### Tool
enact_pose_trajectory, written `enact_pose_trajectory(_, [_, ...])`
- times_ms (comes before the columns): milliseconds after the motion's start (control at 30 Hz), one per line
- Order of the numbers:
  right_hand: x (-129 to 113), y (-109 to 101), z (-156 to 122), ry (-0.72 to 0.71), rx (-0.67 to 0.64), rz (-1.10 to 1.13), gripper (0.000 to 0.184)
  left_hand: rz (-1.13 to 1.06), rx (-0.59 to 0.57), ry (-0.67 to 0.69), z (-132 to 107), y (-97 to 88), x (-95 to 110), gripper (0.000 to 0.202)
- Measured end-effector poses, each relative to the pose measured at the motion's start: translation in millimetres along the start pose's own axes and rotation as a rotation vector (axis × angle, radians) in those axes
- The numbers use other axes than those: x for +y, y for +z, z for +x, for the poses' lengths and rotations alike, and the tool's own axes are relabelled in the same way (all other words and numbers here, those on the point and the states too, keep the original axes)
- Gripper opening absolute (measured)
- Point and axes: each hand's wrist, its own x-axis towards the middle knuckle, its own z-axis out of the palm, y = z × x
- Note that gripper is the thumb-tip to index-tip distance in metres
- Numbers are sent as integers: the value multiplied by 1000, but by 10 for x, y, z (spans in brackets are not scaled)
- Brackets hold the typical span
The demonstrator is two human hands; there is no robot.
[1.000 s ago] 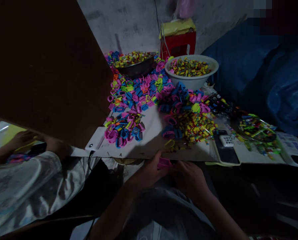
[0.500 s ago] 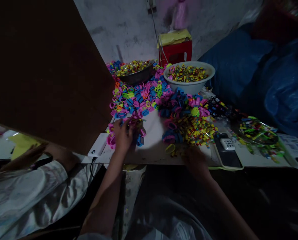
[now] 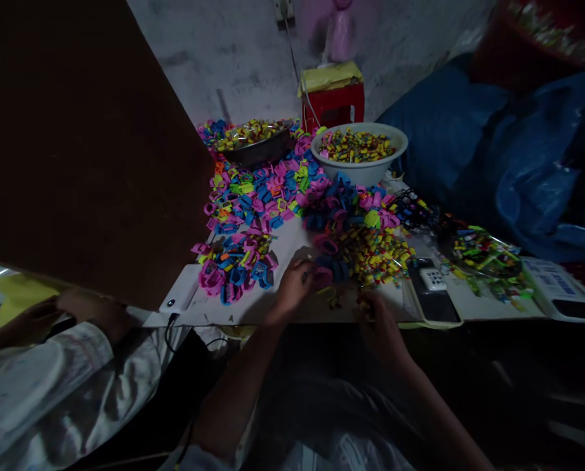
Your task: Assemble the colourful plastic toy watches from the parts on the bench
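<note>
My left hand (image 3: 293,286) is low over the table, its fingers slightly curled and apart, beside a pink plastic toy watch (image 3: 323,277) in a shadowed heap. Whether the fingertips touch it is hard to see. My right hand (image 3: 381,327), at the table's front edge, has its fingers pinched on a small, dim yellowish piece (image 3: 365,305). Just beyond it spreads a heap of small yellow-and-red pieces (image 3: 383,255). A group of pink, blue and yellow toy watches (image 3: 238,265) lies left of my left hand.
More toy watches (image 3: 267,190) cover the back, by a dark bowl (image 3: 260,154) and a white basin (image 3: 361,171) of small pieces. A phone (image 3: 434,294) lies right; a white power bank (image 3: 180,289) left. A brown board (image 3: 91,150) rises beside another person's sleeve (image 3: 71,353).
My left hand has moved right, away from the left group of watches to the shadowed heap. My right hand stays near the front edge. The view has shifted slightly.
</note>
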Motion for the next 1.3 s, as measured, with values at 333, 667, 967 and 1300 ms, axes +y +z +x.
enact_pose_trajectory(333, [-466,108,439,105,-197,439,33,-183,74,46,-353,-322,444,24])
enact_pose_trajectory(667, [-553,-255,175,227,-351,635,30,-972,-221,-400,-692,-334,511,42])
enact_pose_trajectory(967, [-519,-279,130,230,-405,660,26,-1024,-316,-378,-730,-394,667,47])
enact_pose_trajectory(1300, [-547,-266,120,128,-465,627,28,-1003,-266,-339,-801,-316,569,35])
